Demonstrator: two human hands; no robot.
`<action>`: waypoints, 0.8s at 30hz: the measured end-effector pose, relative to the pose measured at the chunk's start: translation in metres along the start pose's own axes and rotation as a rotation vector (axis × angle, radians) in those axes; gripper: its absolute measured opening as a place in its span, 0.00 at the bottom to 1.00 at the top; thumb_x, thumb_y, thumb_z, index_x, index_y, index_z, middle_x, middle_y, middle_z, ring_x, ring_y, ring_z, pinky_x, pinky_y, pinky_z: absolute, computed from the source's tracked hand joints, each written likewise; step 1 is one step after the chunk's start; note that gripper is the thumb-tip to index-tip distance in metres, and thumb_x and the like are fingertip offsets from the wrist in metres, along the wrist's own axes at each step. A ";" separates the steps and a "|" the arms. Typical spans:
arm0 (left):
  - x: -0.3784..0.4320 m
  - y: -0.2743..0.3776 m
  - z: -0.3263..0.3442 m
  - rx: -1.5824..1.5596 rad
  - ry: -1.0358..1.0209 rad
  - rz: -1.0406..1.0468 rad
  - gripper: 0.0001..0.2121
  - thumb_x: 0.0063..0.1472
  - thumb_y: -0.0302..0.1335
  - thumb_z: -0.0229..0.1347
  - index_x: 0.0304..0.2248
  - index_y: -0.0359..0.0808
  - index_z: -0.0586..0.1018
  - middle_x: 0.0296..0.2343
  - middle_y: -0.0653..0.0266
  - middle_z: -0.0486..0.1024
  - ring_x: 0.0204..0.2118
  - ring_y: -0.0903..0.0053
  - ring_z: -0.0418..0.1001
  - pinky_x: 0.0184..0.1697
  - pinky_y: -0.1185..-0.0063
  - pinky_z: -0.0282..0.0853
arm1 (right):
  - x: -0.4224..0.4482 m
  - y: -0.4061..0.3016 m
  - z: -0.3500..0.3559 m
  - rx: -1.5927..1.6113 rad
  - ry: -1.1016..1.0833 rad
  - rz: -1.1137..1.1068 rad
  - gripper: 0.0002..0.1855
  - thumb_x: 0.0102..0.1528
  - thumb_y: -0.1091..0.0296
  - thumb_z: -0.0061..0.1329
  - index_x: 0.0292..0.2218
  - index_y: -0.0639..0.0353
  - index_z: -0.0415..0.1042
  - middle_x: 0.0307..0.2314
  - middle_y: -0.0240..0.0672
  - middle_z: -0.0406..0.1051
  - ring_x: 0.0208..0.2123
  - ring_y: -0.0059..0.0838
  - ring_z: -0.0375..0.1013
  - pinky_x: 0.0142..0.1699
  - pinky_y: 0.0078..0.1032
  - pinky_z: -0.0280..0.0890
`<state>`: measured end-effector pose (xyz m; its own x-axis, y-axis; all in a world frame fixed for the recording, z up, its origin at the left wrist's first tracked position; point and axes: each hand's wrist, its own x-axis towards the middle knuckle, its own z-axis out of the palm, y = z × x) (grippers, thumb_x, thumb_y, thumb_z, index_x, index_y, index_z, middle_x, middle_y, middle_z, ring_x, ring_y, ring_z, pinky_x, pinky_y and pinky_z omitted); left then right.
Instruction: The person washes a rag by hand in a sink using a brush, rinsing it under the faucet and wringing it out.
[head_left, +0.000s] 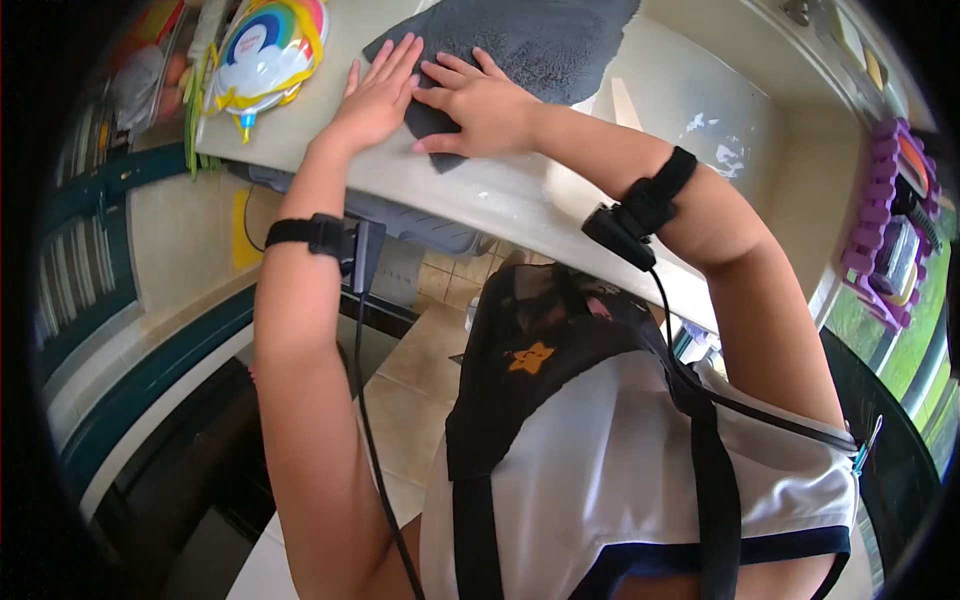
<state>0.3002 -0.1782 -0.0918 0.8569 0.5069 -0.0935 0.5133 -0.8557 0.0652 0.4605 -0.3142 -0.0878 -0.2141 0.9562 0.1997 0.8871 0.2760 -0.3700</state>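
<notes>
A dark grey cloth (525, 45), wet-looking in places, lies spread over the white counter ledge (300, 142) and out across part of the sink basin (675, 97). My right hand (484, 105) rests on its near part, palm down with fingers spread. Beside it, my left hand (379, 101) lies flat across the cloth's left border, its palm over the bare ledge. The two hands meet or overlap near the left thumb; neither grasps anything. One narrow corner of the cloth extends below my right thumb towards the ledge's front edge.
Left on the counter are a rainbow-and-cloud balloon-like item (266, 56) with yellow trim and green stalks (193, 124). A pale flat stick (624, 105) leans in the basin. A purple rack (862, 225) holds brushes at right. Black cables run from my forearm straps.
</notes>
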 end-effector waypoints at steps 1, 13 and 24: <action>-0.004 -0.002 0.003 -0.005 0.002 -0.016 0.23 0.65 0.38 0.34 0.59 0.50 0.49 0.60 0.73 0.44 0.63 0.72 0.41 0.62 0.62 0.31 | -0.001 -0.002 0.007 0.001 -0.009 -0.014 0.33 0.52 0.43 0.44 0.52 0.56 0.62 0.53 0.44 0.56 0.59 0.41 0.49 0.61 0.43 0.44; -0.005 -0.004 0.002 0.076 -0.043 -0.084 0.23 0.66 0.41 0.31 0.59 0.56 0.46 0.60 0.79 0.40 0.63 0.79 0.37 0.62 0.60 0.27 | -0.112 0.079 -0.044 0.138 0.174 -0.012 0.13 0.50 0.73 0.49 0.39 0.51 0.75 0.37 0.31 0.74 0.39 0.29 0.73 0.44 0.24 0.68; 0.028 0.104 -0.080 -0.356 0.008 -0.021 0.20 0.61 0.29 0.46 0.53 0.52 0.65 0.47 0.65 0.69 0.52 0.71 0.64 0.59 0.55 0.38 | -0.213 0.170 -0.182 -0.026 0.011 0.923 0.21 0.50 0.56 0.48 0.46 0.45 0.68 0.42 0.40 0.69 0.45 0.43 0.67 0.49 0.38 0.62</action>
<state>0.3812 -0.2450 -0.0082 0.8457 0.5259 -0.0908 0.5136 -0.7560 0.4058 0.7318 -0.4888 -0.0278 0.5867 0.7947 -0.1558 0.7128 -0.5981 -0.3665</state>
